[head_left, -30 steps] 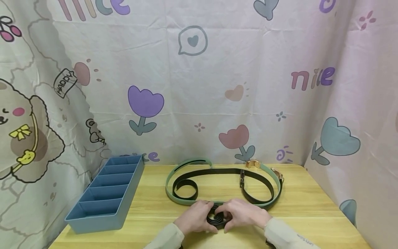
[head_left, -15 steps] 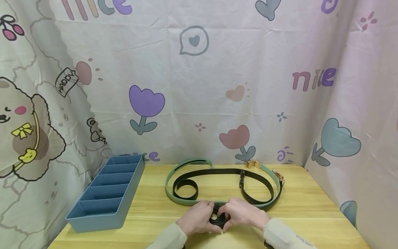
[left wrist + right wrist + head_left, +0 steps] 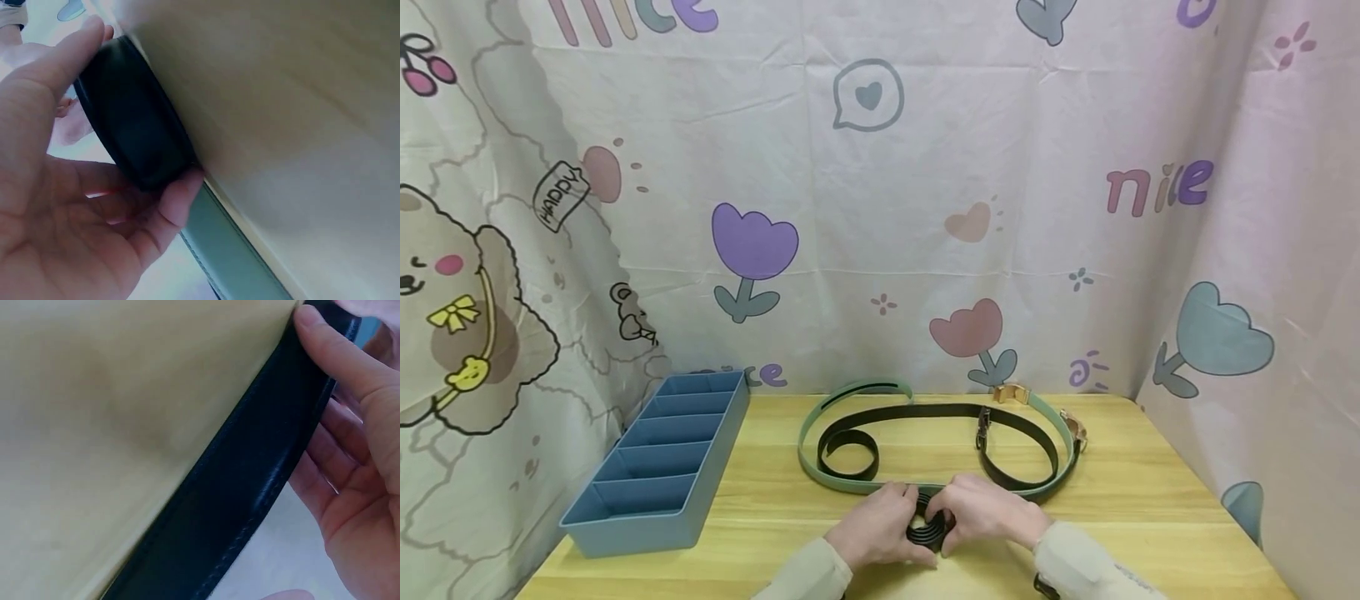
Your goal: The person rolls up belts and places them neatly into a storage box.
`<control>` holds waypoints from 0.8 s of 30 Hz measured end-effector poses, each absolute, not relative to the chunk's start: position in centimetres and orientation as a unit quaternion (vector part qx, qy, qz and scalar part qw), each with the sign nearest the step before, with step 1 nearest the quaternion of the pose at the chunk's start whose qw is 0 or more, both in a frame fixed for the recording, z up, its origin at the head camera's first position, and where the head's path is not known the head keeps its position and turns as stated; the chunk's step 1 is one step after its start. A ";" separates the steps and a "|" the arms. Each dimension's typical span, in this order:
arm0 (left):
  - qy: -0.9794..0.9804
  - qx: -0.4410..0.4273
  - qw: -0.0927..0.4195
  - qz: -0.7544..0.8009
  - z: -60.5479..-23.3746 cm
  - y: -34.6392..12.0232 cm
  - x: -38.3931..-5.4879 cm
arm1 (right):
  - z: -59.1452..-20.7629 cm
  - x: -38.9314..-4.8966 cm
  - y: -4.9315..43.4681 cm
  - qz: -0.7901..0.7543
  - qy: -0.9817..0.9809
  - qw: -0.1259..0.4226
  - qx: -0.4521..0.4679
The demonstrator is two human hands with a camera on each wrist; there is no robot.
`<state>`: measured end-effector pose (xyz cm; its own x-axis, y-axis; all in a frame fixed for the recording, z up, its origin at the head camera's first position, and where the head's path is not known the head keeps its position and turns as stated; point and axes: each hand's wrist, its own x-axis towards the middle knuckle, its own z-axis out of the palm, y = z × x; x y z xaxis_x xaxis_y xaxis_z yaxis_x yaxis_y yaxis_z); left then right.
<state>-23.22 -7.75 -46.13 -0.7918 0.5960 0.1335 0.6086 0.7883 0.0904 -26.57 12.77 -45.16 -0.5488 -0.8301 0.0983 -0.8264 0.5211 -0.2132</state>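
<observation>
The black coil is flanked by the left hand and the right hand, both touching it, so neither can be called nearer. By the left hand it is gripped from its left side, fingers curved to the far edge and thumb brought round to the near one, the palm partly open behind. By the right hand it is pinched from its right side, a bent finger set at the central opening and the thumb placed low at the near side. The opening is faced upward and the strap is stood on edge, so the coil's axis is judged upright, with its turns slightly stretched from near to far. Both sleeved forearms are angled in from the near side of the coil. From the right fingers a black strap is led away; its full course is hidden in the head view. Just beyond the coil a green belt is laid in a wide loop, within which another black belt is seen. Well to the coil's left, the blue divided tray is stood on the table.
</observation>
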 end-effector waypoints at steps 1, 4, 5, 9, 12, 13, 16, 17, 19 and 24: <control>-0.945 -0.318 0.057 -0.059 -46.2 -7.7 -23.2 | -45.2 -26.5 12.7 -0.112 0.874 0.000 -0.474; -0.943 -0.322 0.067 -0.049 -46.2 -7.6 -23.2 | -45.4 -26.4 12.7 -0.096 0.874 -0.021 -0.476; -0.942 -0.325 0.066 -0.048 -46.1 -7.6 -23.2 | -45.4 -26.3 12.8 -0.098 0.872 -0.022 -0.480; -0.937 -0.343 0.043 -0.048 -45.8 -7.8 -23.9 | -45.1 -26.3 13.6 -0.120 0.865 0.007 -0.488; -0.933 -0.356 0.019 -0.054 -45.6 -7.9 -24.4 | -45.1 -26.3 14.0 -0.128 0.865 0.022 -0.485; -0.931 -0.361 0.013 -0.057 -45.6 -8.0 -24.5 | -45.2 -26.3 14.1 -0.127 0.867 0.022 -0.482; -0.928 -0.365 -0.003 -0.068 -45.6 -8.1 -24.4 | -45.5 -26.1 14.0 -0.122 0.870 0.012 -0.478; -0.929 -0.364 -0.003 -0.070 -45.7 -8.1 -24.3 | -45.5 -26.0 13.9 -0.121 0.870 0.009 -0.478; -0.933 -0.353 0.000 -0.074 -45.9 -8.2 -24.0 | -45.6 -25.8 13.7 -0.119 0.872 0.004 -0.475; -0.947 -0.311 0.020 -0.082 -45.9 -8.2 -23.2 | -45.5 -25.8 13.0 -0.111 0.876 -0.006 -0.469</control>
